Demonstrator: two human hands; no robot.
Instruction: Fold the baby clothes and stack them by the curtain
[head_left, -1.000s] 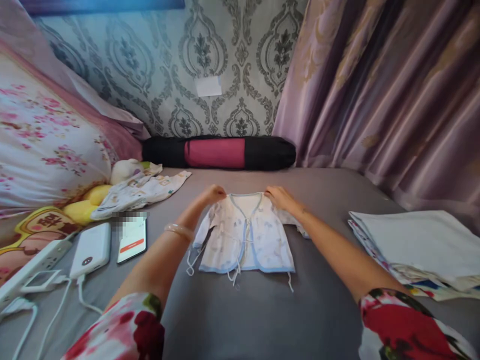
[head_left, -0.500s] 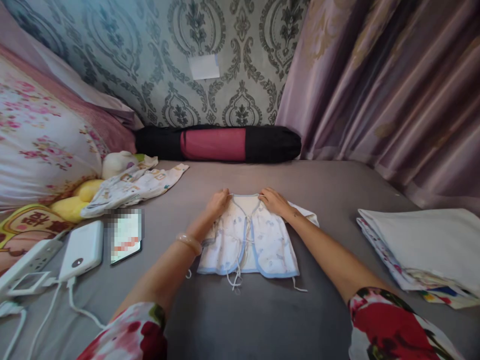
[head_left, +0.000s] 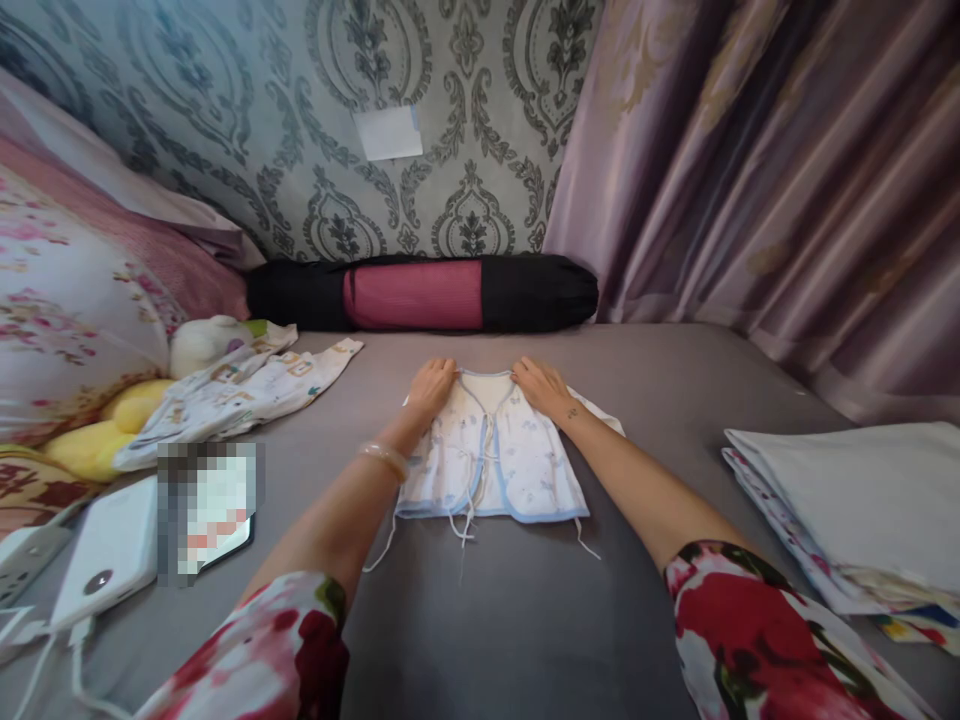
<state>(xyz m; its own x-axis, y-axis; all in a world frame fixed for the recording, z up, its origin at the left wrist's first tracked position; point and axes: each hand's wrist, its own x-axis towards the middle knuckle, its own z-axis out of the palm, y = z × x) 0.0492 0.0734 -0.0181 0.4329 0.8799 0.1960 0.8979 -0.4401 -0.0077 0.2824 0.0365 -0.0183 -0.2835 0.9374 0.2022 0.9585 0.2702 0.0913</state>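
A small white baby shirt (head_left: 501, 462) with blue trim and tie strings lies flat on the grey bed sheet (head_left: 510, 620) in front of me. My left hand (head_left: 432, 386) rests on its left shoulder, fingers bent down onto the cloth. My right hand (head_left: 541, 386) presses the right shoulder the same way. Both hands sit at the collar end, on either side of the neckline. Part of a sleeve shows beyond my right wrist.
A black and pink roll (head_left: 420, 294) lies against the patterned wall. Another printed baby garment (head_left: 240, 388) and soft toys (head_left: 112, 430) lie at left, with a phone (head_left: 210, 512) and white power bank (head_left: 105, 552). Folded cloths (head_left: 847, 510) are stacked at right below the curtain (head_left: 765, 170).
The left sleeve, spread out a second ago, is now tucked in and the shirt looks narrower. Both hands stayed at the shoulders. The view shifted slightly.
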